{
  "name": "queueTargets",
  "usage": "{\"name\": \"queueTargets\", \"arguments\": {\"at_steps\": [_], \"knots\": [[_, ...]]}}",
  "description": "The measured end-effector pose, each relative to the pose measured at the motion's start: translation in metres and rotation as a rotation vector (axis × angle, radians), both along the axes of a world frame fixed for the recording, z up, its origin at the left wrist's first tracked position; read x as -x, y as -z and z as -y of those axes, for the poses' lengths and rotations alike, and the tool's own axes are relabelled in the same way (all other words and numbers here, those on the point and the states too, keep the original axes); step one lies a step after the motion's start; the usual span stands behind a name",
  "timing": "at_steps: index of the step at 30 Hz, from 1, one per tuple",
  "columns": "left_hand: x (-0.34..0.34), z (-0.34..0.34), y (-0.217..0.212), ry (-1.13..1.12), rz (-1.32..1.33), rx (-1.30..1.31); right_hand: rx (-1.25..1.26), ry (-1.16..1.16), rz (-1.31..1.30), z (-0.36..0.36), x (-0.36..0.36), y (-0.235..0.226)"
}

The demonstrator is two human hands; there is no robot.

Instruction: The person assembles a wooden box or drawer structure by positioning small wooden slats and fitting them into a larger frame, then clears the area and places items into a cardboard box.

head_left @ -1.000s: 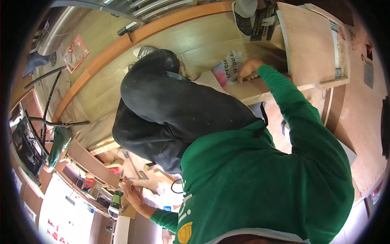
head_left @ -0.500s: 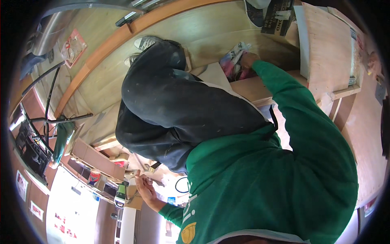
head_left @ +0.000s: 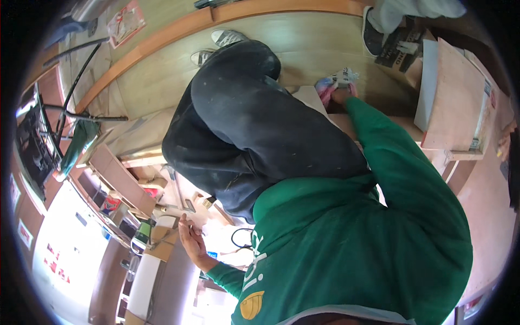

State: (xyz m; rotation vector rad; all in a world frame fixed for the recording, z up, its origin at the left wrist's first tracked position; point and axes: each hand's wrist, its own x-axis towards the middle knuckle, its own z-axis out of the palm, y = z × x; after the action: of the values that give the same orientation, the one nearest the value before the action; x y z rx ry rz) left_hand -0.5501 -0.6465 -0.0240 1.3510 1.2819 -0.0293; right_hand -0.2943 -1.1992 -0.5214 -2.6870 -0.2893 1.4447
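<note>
My right arm reaches down past my bent knees, and my right hand [head_left: 340,96] is at a crumpled plastic bag [head_left: 342,79], white with pink and blue patches. The fingers seem closed on the bag's near side, though the bag partly covers them. Whatever the bag contains is out of sight. Off to the left, my left hand [head_left: 192,242] is held up in the air with its fingers loosely bent and apart. Nothing shows in it. Beneath that hand's side lie wooden pieces and a metal-and-wood tool [head_left: 177,187].
A plywood box [head_left: 457,97] and a dark printed carton [head_left: 400,54] stand to the right of the bag. Another person's shoe [head_left: 372,32] is beside the carton. A curved orange wooden strip [head_left: 179,27] crosses the floor. A black-framed chair [head_left: 67,116] stands at the left.
The view has shifted, so most of the scene sits farther right. My right hand stays at the bag, which looks more bunched up. My left hand's fingers have loosened a little.
</note>
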Motion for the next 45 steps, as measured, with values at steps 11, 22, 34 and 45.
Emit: {"name": "queueTargets", "arguments": {"at_steps": [11, 22, 34, 45], "knots": [[0.044, -0.019, 0.048, -0.352, 0.173, 0.049, -0.087, 0.748, -0.267, 0.019, -0.073, -0.122], [0.121, 0.003, 0.102, -0.536, 0.397, 0.095, -0.718, 0.237, 0.702, -0.203, -0.163, -0.419], [0.143, 0.008, 0.135, -0.417, 0.16, -0.244, -0.728, -0.39, 0.63, -0.359, -0.116, -0.434], [0.077, -0.091, 0.218, -0.246, -0.629, -0.498, -0.719, -0.45, 0.642, -0.371, -0.098, -0.431]]}}
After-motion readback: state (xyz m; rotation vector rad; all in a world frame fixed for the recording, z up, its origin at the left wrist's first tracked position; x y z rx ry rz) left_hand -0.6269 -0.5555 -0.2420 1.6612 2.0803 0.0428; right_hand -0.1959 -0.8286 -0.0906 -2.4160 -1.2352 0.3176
